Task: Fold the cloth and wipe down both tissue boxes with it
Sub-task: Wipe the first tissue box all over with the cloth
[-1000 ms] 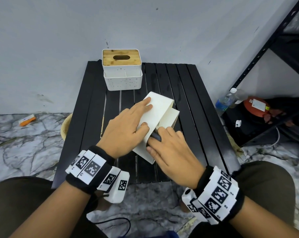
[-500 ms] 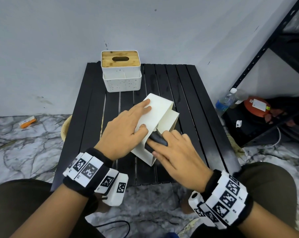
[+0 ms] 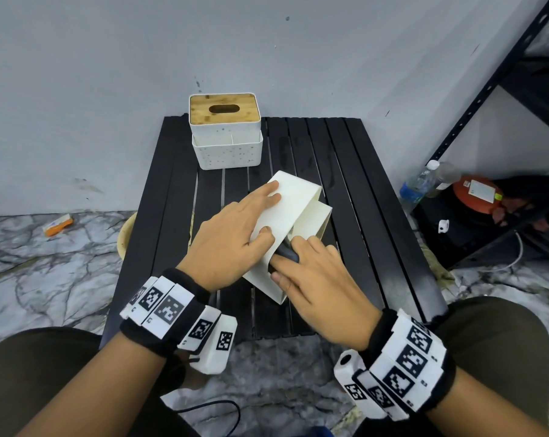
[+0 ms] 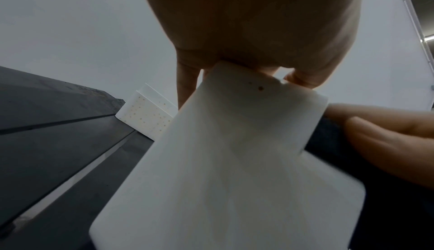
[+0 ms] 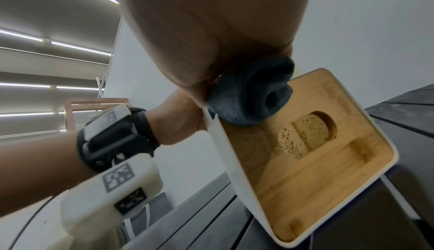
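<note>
A white tissue box [image 3: 298, 197] lies tipped on its side mid-table, with its bamboo lid [image 5: 305, 179] facing my right hand. My left hand [image 3: 235, 234] rests flat on the box's upward face [image 4: 234, 161], fingers straight and thumb near the edge. My right hand [image 3: 317, 279] grips a bunched dark grey cloth [image 3: 287, 254] and presses it against the lid's upper corner; the cloth [image 5: 253, 96] sits above the oval slot. A second white box [image 3: 226, 134] with a bamboo top stands upright at the back of the table, its speckled wall [image 4: 145, 120] visible past my left hand.
The black slatted table [image 3: 361, 216] stands against a grey wall. To the right are a black metal rack [image 3: 487, 89], a plastic bottle [image 3: 418, 184] and a red object [image 3: 475, 197] on the floor. A pale round rim [image 3: 125, 234] shows beyond the table's left edge.
My right hand has drawn back slightly toward me with the cloth, and more of the cloth shows at the lid. My left hand has stayed on the box.
</note>
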